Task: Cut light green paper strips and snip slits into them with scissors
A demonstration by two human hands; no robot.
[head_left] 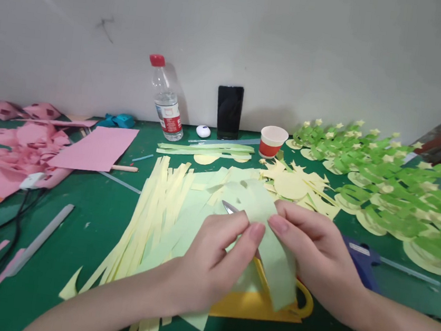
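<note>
The fingers of my left hand [220,258] and right hand [317,245] clamp opposite edges of a pale-green paper strip [277,259], right of centre; between them its long axis slants upper left to lower right. Behind, yellow-handled metal scissors [261,275] point upper left.

The held paper [275,251] was pale green, the scissors' handles [310,303] yellow, the table [95,231] dark green, the sheet [97,149] at nine o'clock pink.
</note>
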